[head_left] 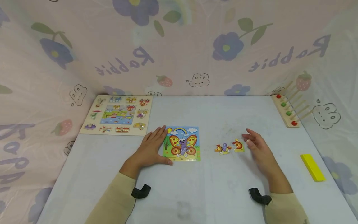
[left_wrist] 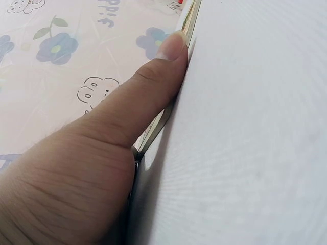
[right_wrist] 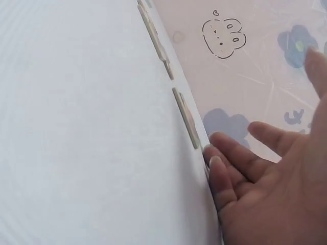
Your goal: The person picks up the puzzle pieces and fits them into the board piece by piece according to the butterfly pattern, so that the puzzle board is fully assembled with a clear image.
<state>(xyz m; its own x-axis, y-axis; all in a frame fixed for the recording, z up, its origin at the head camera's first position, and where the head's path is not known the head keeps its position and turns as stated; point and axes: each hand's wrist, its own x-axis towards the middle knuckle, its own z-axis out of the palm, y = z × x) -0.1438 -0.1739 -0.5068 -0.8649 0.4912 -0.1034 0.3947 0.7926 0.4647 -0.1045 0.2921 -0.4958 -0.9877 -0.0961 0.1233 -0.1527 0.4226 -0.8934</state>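
Note:
My left hand [head_left: 151, 147] lies at the left side of a square butterfly jigsaw puzzle [head_left: 182, 143], fingers straight along its edge and thumb stretched past the lower left corner. From the left wrist view, the thumb [left_wrist: 148, 84] lies against the puzzle's thin edge. Two loose puzzle pieces lie right of the puzzle: a wider one with purple in it [head_left: 223, 148] and a smaller orange-and-yellow one [head_left: 238, 145]. Just right of the smaller piece is my right hand [head_left: 258, 152], fingers loosely bent and holding nothing. The right wrist view shows its fingertips low beside that piece's edge [right_wrist: 185, 117].
A wooden picture board [head_left: 144, 132] lies at the back left. At the back right stands a wooden rack [head_left: 286, 112] with pegs and red and green beads. A yellow block [head_left: 312, 167] lies near the right edge of the white table [head_left: 179, 193]. Patterned sheets hang behind and beside it.

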